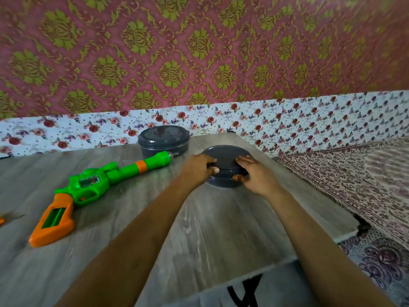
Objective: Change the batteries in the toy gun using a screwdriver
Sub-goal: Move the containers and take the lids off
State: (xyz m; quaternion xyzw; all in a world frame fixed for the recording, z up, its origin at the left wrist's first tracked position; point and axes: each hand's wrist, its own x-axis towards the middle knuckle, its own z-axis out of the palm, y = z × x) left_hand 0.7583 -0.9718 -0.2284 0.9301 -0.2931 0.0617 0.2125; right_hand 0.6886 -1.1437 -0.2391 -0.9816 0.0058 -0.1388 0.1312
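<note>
Left hand (200,168) and right hand (254,175) grip the grey container (225,157) by the desk's (221,229) right edge. Toy gun (88,187) lies well left

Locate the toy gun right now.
Head view, left side: the toy gun lies on the wooden table, its muzzle by the far grey lidded container, left of the left hand.

The left hand (199,168) and right hand (254,175) are covering both sides of the near grey container (223,182), and its lid (225,155) is hiding whatever lies inside; the far grey container (163,138) is hiding its contents too, with the muzzle of the toy gun (88,187) overlapping its lower wall. An orange piece (1,220) is being cut off by the left edge, too little showing to identify, and the wallpaper (33,29) is blurring toward the corners
</note>
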